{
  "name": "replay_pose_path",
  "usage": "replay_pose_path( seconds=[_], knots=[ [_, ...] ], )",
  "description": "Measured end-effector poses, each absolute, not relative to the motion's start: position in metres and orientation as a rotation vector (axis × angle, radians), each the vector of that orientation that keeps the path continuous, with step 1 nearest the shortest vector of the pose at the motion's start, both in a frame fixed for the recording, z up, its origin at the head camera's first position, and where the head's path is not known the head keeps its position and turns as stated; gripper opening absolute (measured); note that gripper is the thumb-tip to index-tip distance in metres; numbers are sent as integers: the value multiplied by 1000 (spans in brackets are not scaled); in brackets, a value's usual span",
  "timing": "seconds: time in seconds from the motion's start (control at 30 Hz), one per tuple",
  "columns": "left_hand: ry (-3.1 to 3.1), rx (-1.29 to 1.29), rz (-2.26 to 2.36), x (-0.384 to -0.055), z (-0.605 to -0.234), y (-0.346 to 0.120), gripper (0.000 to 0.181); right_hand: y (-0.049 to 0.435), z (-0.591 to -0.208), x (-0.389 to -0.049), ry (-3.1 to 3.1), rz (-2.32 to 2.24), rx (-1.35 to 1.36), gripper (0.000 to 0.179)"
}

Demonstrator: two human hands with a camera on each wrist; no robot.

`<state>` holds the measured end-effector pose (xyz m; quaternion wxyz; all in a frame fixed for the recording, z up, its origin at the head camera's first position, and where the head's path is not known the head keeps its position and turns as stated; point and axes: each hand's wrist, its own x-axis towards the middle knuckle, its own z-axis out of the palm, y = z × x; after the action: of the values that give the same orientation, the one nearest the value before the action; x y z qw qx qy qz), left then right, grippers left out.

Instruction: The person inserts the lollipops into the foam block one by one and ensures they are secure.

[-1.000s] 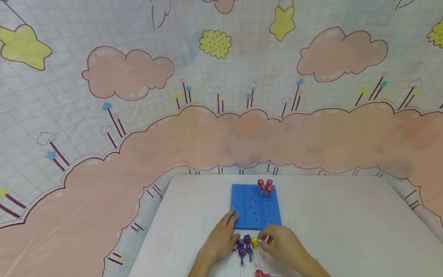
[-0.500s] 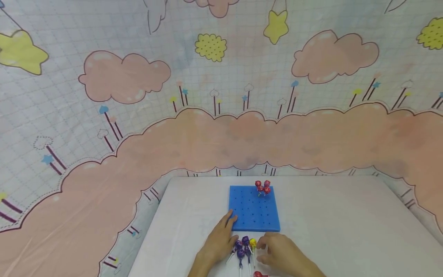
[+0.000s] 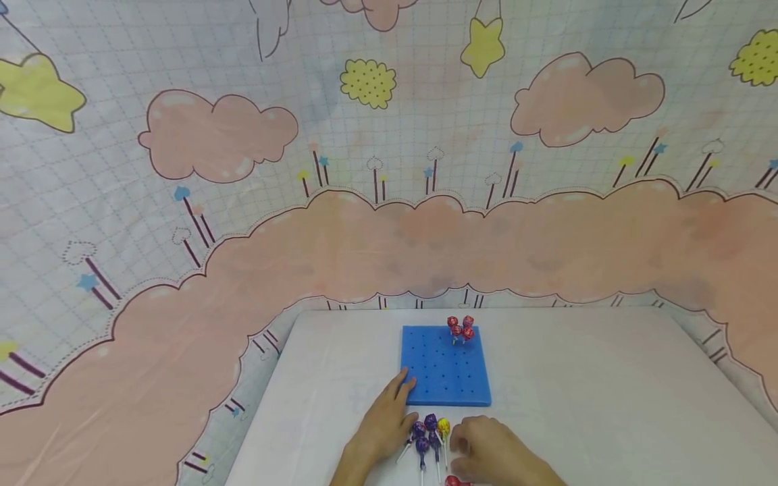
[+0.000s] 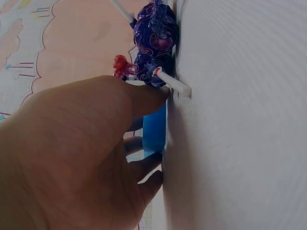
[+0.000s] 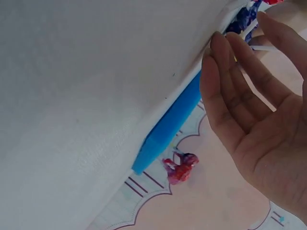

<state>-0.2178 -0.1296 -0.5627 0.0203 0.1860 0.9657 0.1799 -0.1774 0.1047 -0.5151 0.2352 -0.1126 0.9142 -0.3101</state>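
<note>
A blue board dotted with small holes lies on the table, with several red-wrapped lollipops standing at its far right corner. My left hand rests along the board's near left edge, fingertips on it. In the left wrist view, its thumb reaches right up to the purple lollipops. Several of those lie in front of the board beside a yellow lollipop. Just right of the yellow one is my right hand; in the right wrist view its fingers are loosely bent, thumb apart, holding nothing.
Another red lollipop lies near the bottom of the head view, its stick hidden. The white tabletop extends to both sides. Behind it hangs a patterned cloth with clouds and stars.
My right hand has drawn back from the board's front edge toward me, beside the yellow lollipop. The left hand stays on the board, and the head view has shifted slightly.
</note>
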Motion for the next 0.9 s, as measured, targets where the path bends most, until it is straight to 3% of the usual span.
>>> replay_pose_path(
  seconds=[0.5, 0.7, 0.9],
  knots=[
    [3008, 582, 581, -213, -561, -129, 64, 104, -519, -175, 2494, -827, -461, 17],
    [3011, 577, 560, -214, -564, -129, 64, 103, -521, -174, 2430, -885, -435, 5],
    [3012, 569, 557, -215, -566, -128, 65, 103, -520, -169, 2402, -871, -419, 15]
  ],
)
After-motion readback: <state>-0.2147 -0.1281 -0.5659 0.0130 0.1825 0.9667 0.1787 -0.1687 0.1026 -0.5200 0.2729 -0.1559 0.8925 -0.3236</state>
